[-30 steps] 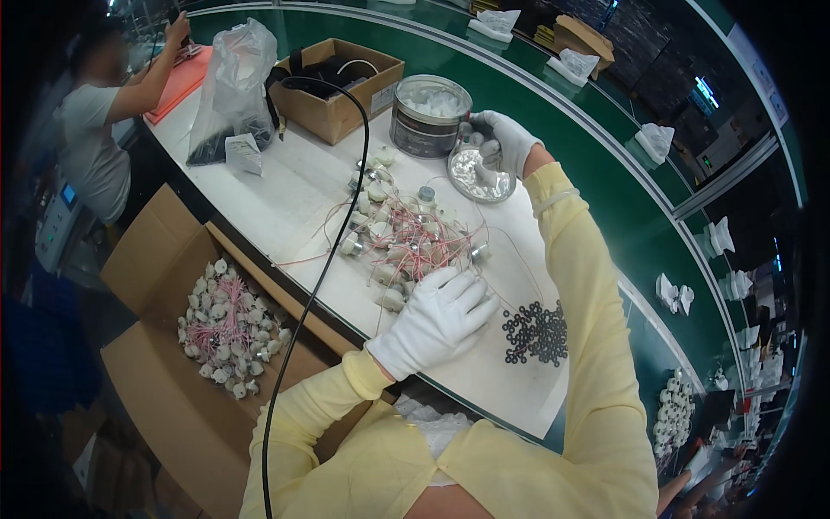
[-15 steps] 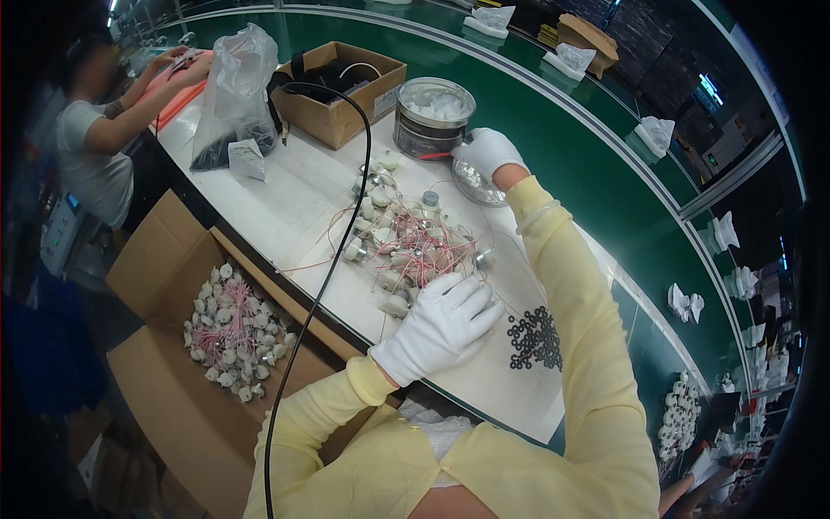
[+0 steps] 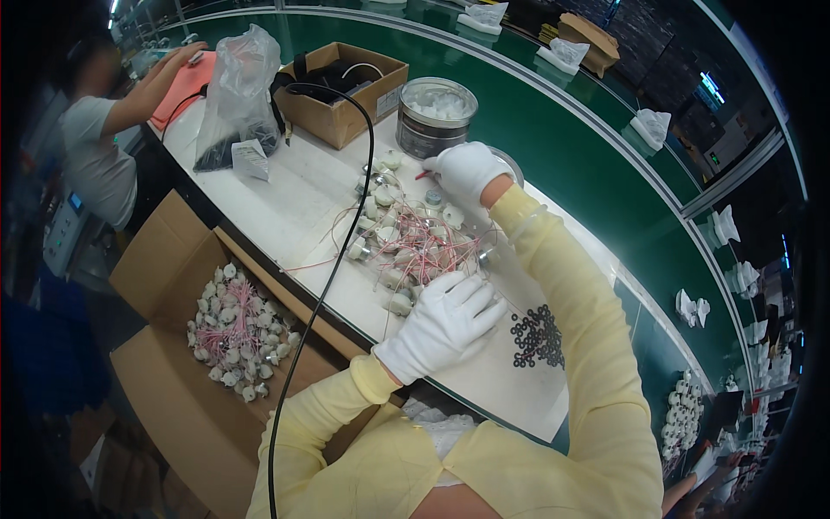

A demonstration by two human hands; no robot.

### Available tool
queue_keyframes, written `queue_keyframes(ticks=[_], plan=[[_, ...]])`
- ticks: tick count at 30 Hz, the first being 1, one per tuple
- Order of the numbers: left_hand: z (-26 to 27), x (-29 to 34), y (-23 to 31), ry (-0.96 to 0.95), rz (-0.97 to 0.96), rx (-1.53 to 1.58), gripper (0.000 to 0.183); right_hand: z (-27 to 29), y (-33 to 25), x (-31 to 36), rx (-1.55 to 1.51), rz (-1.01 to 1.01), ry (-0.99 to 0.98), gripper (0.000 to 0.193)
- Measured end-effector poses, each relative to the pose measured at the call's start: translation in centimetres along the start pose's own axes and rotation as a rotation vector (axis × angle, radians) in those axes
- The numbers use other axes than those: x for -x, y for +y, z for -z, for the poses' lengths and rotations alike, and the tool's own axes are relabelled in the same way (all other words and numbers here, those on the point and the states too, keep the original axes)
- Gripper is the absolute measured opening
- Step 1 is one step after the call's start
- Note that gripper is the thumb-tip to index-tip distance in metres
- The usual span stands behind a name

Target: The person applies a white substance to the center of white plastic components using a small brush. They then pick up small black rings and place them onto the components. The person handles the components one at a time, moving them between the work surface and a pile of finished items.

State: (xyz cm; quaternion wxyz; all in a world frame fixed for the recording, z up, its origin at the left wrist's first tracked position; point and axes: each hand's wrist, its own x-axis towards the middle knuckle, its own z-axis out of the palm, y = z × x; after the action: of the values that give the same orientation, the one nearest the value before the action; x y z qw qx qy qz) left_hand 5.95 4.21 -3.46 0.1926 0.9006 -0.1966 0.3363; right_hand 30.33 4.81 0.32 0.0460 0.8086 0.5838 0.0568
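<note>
My left hand (image 3: 443, 329), in a white glove, is bent palm down at the near edge of a pile of small white motors with pink wires (image 3: 424, 246). Its fingers curl together, and whatever lies under them is hidden. Just beyond the pile, my gloved right hand (image 3: 471, 170) is closed on a thin red stick (image 3: 423, 175), whose tip points left. A round metal tin (image 3: 435, 121) with a whitish lumpy substance inside stands behind this hand. Partly covered by the hand is a shiny round lid or dish (image 3: 512, 164).
Small black rings (image 3: 537, 337) lie by my right forearm. An open carton of wired motors (image 3: 164, 259) is at the left. Farther back are a small carton (image 3: 333, 121) and a plastic bag (image 3: 238, 91). A black cable (image 3: 341, 233) crosses the view. A co-worker (image 3: 99, 138) sits far left.
My right hand has moved left and nearer, from beside the tin toward the pile, carrying the red stick. My left hand has hardly moved. The co-worker's hands have shifted.
</note>
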Motion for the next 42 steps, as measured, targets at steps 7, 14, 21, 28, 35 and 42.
queue_keyframes(ticks=[7,14,21,28,35,42], plan=[[0.1,0.1,0.0,-0.016,0.004,-0.012,0.038,-1.1,0.1,-1.9,0.208,0.041,0.004,0.016],[-0.1,0.0,-0.1,0.012,-0.014,-0.013,0.037,0.1,0.5,-1.3,0.148,-0.167,0.058,0.022],[0.0,-0.1,-0.2,0.01,-0.008,0.019,0.038,4.9,0.8,2.9,-0.258,-0.294,0.117,0.032],[0.6,0.2,-0.2,0.013,0.006,0.005,0.036,5.0,-2.3,13.3,-0.257,0.064,0.016,0.016],[0.7,-0.3,0.0,0.011,0.021,-0.058,0.033,0.9,-2.7,16.3,-0.315,0.112,0.138,0.038],[0.2,0.1,0.0,0.004,0.019,-0.163,0.035,5.9,-2.2,18.1,-0.321,-0.061,0.187,0.066]])
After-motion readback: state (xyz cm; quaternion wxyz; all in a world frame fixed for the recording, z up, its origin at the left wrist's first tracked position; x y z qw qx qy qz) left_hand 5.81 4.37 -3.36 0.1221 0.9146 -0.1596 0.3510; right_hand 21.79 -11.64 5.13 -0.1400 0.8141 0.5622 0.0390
